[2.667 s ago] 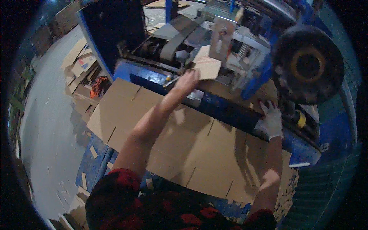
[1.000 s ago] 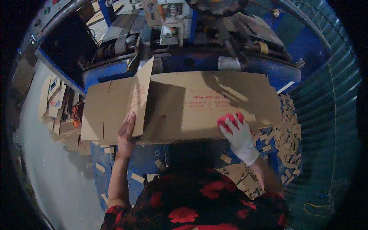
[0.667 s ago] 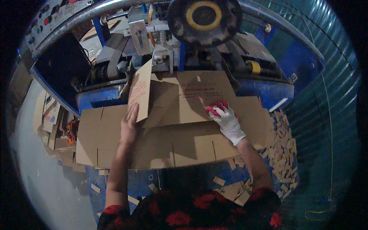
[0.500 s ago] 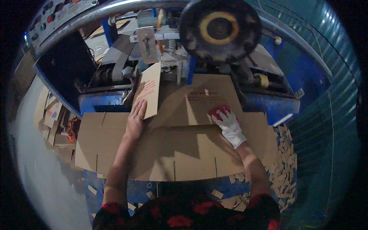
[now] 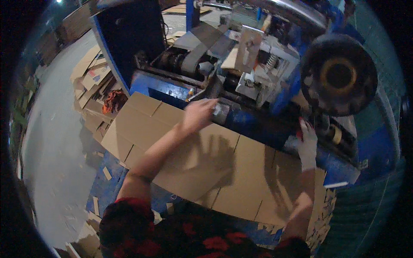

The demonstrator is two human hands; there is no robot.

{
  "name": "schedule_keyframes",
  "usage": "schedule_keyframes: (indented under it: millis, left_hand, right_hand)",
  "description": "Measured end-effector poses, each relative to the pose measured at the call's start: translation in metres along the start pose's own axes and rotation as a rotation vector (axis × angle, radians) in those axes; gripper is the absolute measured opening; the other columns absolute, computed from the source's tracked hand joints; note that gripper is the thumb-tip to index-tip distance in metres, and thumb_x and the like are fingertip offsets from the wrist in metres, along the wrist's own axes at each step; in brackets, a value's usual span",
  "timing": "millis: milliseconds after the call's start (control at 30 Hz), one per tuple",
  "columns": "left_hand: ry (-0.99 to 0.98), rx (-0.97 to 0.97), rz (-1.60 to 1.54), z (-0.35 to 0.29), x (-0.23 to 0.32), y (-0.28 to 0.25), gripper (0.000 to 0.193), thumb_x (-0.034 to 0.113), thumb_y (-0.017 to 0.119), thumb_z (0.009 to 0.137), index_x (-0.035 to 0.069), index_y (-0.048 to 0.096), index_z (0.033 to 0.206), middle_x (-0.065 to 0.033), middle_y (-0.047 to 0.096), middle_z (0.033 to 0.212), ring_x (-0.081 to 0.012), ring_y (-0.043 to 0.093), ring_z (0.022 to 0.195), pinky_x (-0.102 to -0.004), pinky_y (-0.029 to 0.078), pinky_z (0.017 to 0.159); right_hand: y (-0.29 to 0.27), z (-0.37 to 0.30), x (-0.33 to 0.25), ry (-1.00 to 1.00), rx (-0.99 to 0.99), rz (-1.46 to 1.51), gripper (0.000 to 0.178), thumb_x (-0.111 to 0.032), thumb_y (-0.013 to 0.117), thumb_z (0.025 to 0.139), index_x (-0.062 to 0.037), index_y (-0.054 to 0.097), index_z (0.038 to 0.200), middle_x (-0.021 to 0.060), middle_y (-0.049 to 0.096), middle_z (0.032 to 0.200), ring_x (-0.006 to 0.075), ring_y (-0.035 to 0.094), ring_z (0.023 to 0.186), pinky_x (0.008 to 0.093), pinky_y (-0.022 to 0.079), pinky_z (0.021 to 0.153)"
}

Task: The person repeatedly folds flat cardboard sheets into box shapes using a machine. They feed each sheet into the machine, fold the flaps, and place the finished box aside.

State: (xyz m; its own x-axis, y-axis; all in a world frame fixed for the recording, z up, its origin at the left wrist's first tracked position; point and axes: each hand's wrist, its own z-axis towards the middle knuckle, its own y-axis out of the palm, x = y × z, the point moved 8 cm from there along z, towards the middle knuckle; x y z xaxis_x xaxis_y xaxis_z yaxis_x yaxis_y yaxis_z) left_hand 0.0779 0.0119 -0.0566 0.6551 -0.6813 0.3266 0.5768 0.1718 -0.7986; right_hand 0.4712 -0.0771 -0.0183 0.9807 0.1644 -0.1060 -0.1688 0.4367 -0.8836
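Observation:
My bare left hand [image 5: 200,115] is at the front edge of a blue machine [image 5: 269,129], its fingers stretched toward a dark metal guide and holding nothing I can see. The shadow under it shows spread fingers. My right hand [image 5: 307,144], in a white glove with a red patch, is farther right at the same edge. It is smeared by motion; its fingers point at the machine and nothing shows in them. Below both hands a flat brown cardboard blank [image 5: 180,165] with slots lies on the table. A light board piece [image 5: 230,59] shows beside the machine's upright metal plate [image 5: 248,48].
A round black handwheel [image 5: 339,75] juts out at the right. Stacked cardboard [image 5: 92,79] and an orange cloth bundle [image 5: 114,101] stand left of the machine. Cardboard scraps [image 5: 322,223] litter the blue surface near me. A grey floor [image 5: 56,142] runs along the left.
The view has swung left. The printed cardboard that was under my hands has left the front of the machine. My left hand has come off its upright flap, and both hands are at the machine's edge.

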Motion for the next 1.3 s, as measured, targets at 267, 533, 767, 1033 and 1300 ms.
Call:
schedule_keyframes:
  millis: [267,533,767,1033,1300]
  left_hand:
    - [-0.926,-0.195,0.427,-0.271,-0.181,-0.167,0.061,0.043,0.06,0.088,0.005,0.048,0.133,-0.0175,0.056,0.125,-0.0318,0.054,0.116,-0.0421,0.041,0.098]
    - [-0.988,-0.336,0.623,-0.335,-0.217,-0.199,0.085,0.069,0.065,0.069,-0.004,0.059,0.113,-0.0255,0.059,0.11,-0.0398,0.056,0.105,-0.0467,0.043,0.088]
    - [-0.897,-0.2,0.353,-0.317,-0.199,-0.221,0.056,0.039,0.074,0.073,-0.005,0.062,0.107,-0.0217,0.06,0.106,-0.0328,0.057,0.102,-0.041,0.045,0.084]
    - [-0.636,0.212,-0.851,-0.294,-0.034,-0.181,0.059,0.005,0.07,0.076,0.005,0.051,0.131,-0.0093,0.057,0.125,-0.0238,0.054,0.112,-0.0353,0.042,0.097]
    - [-0.012,0.06,-0.112,-0.239,0.053,-0.132,0.068,0.0,0.066,0.069,0.003,0.048,0.134,-0.0175,0.056,0.128,-0.033,0.053,0.119,-0.0409,0.044,0.098]
  right_hand:
    - [-0.096,-0.297,-0.005,0.954,-0.224,-0.532,0.102,-0.059,0.073,0.065,-0.0059,0.033,0.142,0.0164,0.037,0.145,0.0317,0.029,0.137,0.0451,0.018,0.114]
    - [-0.16,-0.492,-0.016,1.459,0.341,-0.531,0.111,-0.052,0.081,0.063,-0.0053,0.025,0.146,0.0162,0.035,0.146,0.0341,0.026,0.139,0.0475,0.025,0.111]
    - [-0.172,-0.493,0.0,1.065,1.127,0.785,0.033,-0.003,0.065,0.081,-0.0007,0.053,0.111,0.011,0.062,0.107,0.0232,0.061,0.096,0.0383,0.05,0.087]
    - [-0.143,-0.301,-0.199,0.436,0.089,0.385,0.049,-0.024,0.065,0.084,-0.0072,0.05,0.128,0.0178,0.042,0.137,0.0403,0.051,0.113,0.0497,0.037,0.099]
    - [-0.069,-0.267,-0.237,-0.155,-0.386,-0.191,0.057,-0.022,0.075,0.063,-0.0119,0.06,0.117,0.0176,0.047,0.131,0.044,0.042,0.123,0.0599,0.029,0.104]
